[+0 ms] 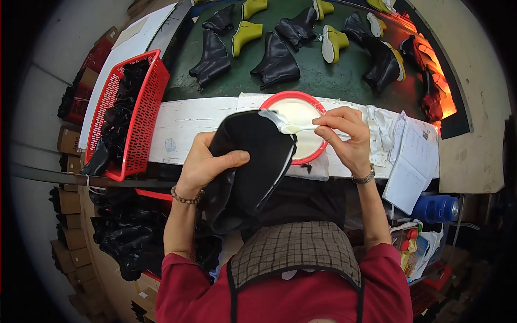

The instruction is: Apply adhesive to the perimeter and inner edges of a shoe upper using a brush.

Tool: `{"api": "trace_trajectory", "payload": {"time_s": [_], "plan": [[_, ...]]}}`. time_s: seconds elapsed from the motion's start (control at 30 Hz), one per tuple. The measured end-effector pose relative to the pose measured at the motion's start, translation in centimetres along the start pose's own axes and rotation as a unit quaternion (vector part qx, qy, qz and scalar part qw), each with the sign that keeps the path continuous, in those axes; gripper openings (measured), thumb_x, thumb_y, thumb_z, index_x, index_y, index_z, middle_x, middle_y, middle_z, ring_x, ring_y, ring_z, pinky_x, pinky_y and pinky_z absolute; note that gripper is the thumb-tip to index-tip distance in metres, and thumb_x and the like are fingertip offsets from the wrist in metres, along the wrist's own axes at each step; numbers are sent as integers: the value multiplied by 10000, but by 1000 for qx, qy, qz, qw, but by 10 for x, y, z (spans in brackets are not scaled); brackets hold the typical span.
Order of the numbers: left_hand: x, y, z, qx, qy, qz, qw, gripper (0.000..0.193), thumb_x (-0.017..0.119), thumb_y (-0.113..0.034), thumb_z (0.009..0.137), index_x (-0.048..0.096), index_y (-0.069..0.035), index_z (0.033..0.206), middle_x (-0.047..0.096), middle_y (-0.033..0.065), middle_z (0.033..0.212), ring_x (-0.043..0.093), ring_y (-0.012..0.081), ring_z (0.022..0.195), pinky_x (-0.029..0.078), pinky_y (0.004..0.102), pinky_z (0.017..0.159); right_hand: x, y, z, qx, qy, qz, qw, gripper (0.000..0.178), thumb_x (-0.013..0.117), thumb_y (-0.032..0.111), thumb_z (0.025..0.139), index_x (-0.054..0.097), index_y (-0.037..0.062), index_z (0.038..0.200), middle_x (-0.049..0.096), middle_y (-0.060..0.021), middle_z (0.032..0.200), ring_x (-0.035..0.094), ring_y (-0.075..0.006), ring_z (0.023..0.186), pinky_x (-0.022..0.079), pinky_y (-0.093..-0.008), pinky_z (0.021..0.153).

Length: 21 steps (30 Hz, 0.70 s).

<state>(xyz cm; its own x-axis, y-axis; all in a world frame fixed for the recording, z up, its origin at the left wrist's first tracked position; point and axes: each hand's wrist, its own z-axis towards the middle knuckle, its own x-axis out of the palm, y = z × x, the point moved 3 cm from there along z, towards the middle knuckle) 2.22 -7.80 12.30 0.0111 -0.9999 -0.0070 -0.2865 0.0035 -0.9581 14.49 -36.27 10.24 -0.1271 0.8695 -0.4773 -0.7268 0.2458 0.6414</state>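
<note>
My left hand [208,164] grips a black boot upper [250,161], thumb on the near face and fingers behind it. White paste coats part of its top edge, and a white line runs down its right edge. Between the fingertips of my right hand [347,134] is a small white-handled brush [298,128], its head touching or very close to the pasted edge. Just behind them, a red-rimmed bowl [291,95] of white liquid stands on the white worktop [186,129]. The boot upper and brush cover part of the bowl.
A red basket [144,124] of black uppers stands at left. Black uppers [276,62] and yellow boot forms [246,35] lie on a green conveyor belt [234,85], with an orange-glowing heater [439,81] at its right. An open notebook [412,164] overhangs the worktop near a blue bottle [435,209].
</note>
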Motion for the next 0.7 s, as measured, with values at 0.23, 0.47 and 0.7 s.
{"api": "trace_trajectory", "payload": {"time_s": [0.23,0.47,0.7], "plan": [[5,-4,7,102,-114,-56,987,182,823,-27,864,756,47,1017,769,75,913,709,104,794,590,249,742,12,5,-14,54,-31,20,998,178,849,80,814,817,89,989,733,-35,947,631,-183,941,436,-328,877],[-7,-3,20,-3,51,-8,999,250,850,-44,830,760,52,1043,763,54,913,694,89,805,574,239,742,5,-10,9,36,23,18,999,124,822,102,844,811,77,965,738,-36,893,658,-172,871,422,-330,861],[1,-6,30,-28,75,95,992,359,842,-59,819,744,50,1146,762,43,982,677,92,881,562,266,819,18,-10,45,-49,66,35,996,131,820,118,855,807,76,978,709,-21,855,631,-138,768,430,-310,800]]}}
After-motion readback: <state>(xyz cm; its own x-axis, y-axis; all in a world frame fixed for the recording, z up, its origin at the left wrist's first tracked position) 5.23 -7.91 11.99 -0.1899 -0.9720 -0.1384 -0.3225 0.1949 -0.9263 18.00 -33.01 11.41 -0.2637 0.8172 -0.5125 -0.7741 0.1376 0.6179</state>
